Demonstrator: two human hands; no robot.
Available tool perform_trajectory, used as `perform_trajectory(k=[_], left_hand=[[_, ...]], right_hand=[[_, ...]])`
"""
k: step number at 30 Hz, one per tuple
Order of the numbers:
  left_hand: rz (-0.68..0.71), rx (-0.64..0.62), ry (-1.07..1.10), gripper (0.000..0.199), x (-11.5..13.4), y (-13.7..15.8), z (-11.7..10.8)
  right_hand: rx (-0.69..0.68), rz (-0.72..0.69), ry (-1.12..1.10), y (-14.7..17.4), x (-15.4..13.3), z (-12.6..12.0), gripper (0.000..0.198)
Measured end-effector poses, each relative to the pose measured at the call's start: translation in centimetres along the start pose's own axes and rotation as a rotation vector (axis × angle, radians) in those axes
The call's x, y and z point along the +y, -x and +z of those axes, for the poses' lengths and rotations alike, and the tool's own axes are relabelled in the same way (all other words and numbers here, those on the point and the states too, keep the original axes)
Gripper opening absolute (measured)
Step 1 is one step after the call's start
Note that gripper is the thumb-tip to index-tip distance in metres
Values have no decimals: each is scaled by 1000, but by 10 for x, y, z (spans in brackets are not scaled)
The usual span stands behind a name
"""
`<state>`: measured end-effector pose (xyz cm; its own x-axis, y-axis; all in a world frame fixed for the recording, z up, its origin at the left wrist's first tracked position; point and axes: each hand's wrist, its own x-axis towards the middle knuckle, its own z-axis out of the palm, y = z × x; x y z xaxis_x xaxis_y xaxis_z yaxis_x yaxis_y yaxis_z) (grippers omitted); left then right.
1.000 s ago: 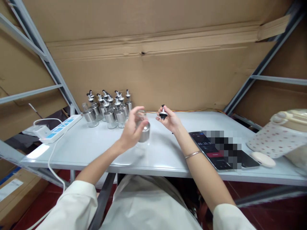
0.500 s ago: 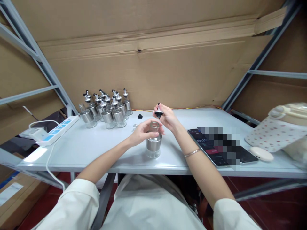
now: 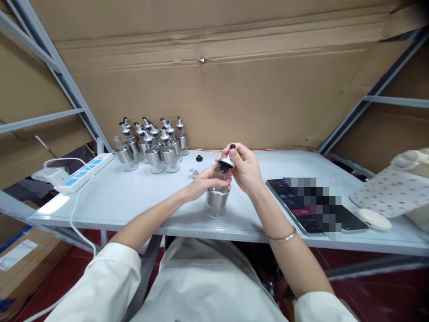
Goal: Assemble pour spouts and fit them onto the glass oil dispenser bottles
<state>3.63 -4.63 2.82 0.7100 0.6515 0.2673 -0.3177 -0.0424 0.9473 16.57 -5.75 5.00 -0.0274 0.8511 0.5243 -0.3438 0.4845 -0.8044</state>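
Bottle (image 3: 216, 201) stands on the white table (image 3: 161, 205), base near the front edge, just ahead of the person's lap. Room to move: tabletop stretches left from the bottle toward the bottle group (image 3: 154, 156) at the back, left forearm crossing above it; on the right a strip of surface runs between bottle and phone (image 3: 295, 210). Cardboard wall (image 3: 208, 107) bounds the back edge. Black cap (image 3: 199, 158) and a small clear piece (image 3: 193, 173) lie behind and left of the bottle, well in from the edges. Bottle's long axis roughly vertical, neck up. Pourer (image 3: 227, 163) slants a little, black tip up and rightward, black stopper end down at the bottle mouth; can't tell if it's inside. Left hand (image 3: 204, 182) is wrapped round the bottle's neck and shoulder; right hand (image 3: 246, 166) pinches the pourer between thumb and fingers.
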Motion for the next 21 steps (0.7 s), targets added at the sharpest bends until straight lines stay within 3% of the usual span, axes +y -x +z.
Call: perform_trajectory(k=[13,21], left_hand=[[12,21,-46,28,0,-2,1],[14,62,-40,33,-1,-1,4]], right_hand=[[-135,-86,142,3,-2,6,21],[-95,-63,133,6,3,2,22]])
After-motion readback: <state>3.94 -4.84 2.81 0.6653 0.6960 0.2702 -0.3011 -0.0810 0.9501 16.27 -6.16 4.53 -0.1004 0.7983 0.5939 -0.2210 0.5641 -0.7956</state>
